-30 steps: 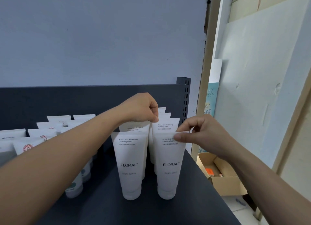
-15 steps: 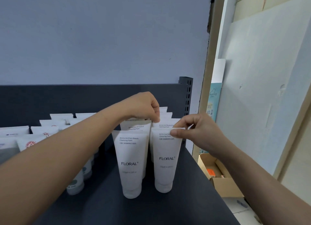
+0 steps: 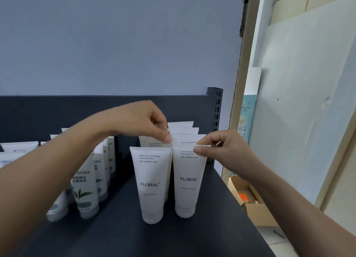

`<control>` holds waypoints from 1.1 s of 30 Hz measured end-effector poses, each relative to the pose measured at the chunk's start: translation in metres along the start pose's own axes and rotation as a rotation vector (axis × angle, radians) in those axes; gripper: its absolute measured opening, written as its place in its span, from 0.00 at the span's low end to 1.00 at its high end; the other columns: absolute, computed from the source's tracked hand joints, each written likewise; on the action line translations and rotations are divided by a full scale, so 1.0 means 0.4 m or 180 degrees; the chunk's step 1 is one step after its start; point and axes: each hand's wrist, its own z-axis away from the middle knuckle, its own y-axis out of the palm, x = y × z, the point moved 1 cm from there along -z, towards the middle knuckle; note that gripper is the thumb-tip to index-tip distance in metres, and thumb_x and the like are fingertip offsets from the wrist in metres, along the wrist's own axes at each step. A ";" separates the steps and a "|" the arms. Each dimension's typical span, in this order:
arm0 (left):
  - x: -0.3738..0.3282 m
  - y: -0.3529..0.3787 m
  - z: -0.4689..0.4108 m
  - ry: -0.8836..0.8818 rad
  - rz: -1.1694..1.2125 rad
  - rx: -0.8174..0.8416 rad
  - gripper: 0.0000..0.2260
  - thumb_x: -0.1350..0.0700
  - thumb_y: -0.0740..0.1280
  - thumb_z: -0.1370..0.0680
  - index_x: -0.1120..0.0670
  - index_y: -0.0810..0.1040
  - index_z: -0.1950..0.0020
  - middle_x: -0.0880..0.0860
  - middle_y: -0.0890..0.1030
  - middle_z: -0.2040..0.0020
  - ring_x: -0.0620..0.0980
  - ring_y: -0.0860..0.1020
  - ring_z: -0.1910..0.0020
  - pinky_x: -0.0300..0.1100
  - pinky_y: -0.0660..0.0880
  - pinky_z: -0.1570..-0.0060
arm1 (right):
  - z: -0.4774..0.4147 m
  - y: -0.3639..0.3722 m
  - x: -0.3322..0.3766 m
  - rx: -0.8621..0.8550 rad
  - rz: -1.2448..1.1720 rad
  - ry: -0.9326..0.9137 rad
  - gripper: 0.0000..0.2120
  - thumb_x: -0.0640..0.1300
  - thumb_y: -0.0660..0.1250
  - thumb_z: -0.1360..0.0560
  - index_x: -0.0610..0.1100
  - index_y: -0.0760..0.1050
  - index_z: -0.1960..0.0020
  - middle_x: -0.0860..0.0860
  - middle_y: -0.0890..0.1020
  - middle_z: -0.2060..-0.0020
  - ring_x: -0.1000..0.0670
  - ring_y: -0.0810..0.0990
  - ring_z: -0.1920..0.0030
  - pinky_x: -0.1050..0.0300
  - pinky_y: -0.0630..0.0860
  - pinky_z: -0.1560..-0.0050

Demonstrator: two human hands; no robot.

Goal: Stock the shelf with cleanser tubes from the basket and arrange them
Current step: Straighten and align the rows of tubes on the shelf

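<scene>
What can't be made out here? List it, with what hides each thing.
Head view only:
- Basket: not in frame at all.
- Rear FLORAL tubes: only top seams show; front tubes and both hands cover the rest.
- Tube pinched by left hand: label mostly behind the front left tube.
- Green-leaf tubes: blurred, partly behind the left forearm.
- Cardboard box: contents blocked by the right forearm and shelf.

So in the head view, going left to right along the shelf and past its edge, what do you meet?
Green-leaf tubes → left FLORAL tube → right FLORAL tube → perforated shelf upright → cardboard box on the floor.
</scene>
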 end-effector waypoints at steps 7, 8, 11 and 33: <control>0.028 0.033 0.019 -0.0192 -0.0838 0.0278 0.18 0.51 0.78 0.33 0.52 0.71 0.72 0.41 0.70 0.78 0.40 0.68 0.76 0.30 0.62 0.73 | 0.003 -0.013 -0.003 -0.0067 0.0120 0.0022 0.03 0.49 0.75 0.30 0.51 0.83 0.62 0.46 0.85 0.63 0.57 0.73 0.70 0.62 0.71 0.65; 0.029 0.036 0.017 -0.0178 -0.0859 0.0214 0.19 0.51 0.78 0.32 0.54 0.70 0.72 0.43 0.68 0.78 0.42 0.66 0.76 0.32 0.61 0.73 | 0.001 -0.014 -0.008 -0.0089 0.0154 0.0015 0.03 0.49 0.75 0.31 0.52 0.83 0.62 0.45 0.84 0.62 0.54 0.75 0.68 0.60 0.72 0.64; 0.029 0.045 0.009 -0.0128 -0.0812 0.0085 0.18 0.51 0.78 0.32 0.58 0.71 0.70 0.45 0.67 0.76 0.44 0.63 0.74 0.36 0.62 0.71 | 0.000 -0.016 -0.014 -0.0117 0.0204 -0.0027 0.03 0.51 0.75 0.31 0.53 0.83 0.62 0.44 0.84 0.62 0.49 0.76 0.66 0.57 0.73 0.62; 0.018 0.059 0.021 -0.0231 -0.0789 0.0000 0.17 0.46 0.77 0.33 0.59 0.77 0.64 0.46 0.72 0.71 0.44 0.68 0.71 0.38 0.66 0.67 | 0.016 -0.004 -0.026 -0.0072 -0.0182 -0.0190 0.02 0.48 0.72 0.28 0.53 0.81 0.60 0.48 0.84 0.60 0.40 0.80 0.55 0.53 0.77 0.59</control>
